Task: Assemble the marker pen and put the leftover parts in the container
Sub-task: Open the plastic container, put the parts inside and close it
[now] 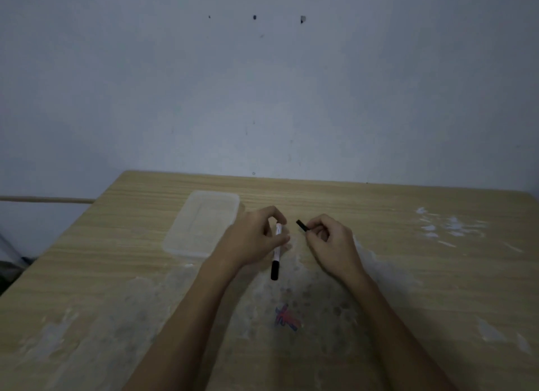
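Over a wooden worktop (379, 245), the left hand (253, 239) grips a white marker pen (276, 250) upright, the right hand (329, 242) pinches a small black part (301, 226), beside a clear plastic container (204, 224).

The desk (379, 215) is pale wood with fine grain, whitish smears at right and a red-and-blue scribble (287, 319) at lower centre. The marker pen (276, 255) is white with a black end. The container (204, 224) is translucent white. The wall (262, 84) is grey-blue.

white marker pen (277, 249), black cap end nearest, upright-tilted beside the clear, open container (201, 224).
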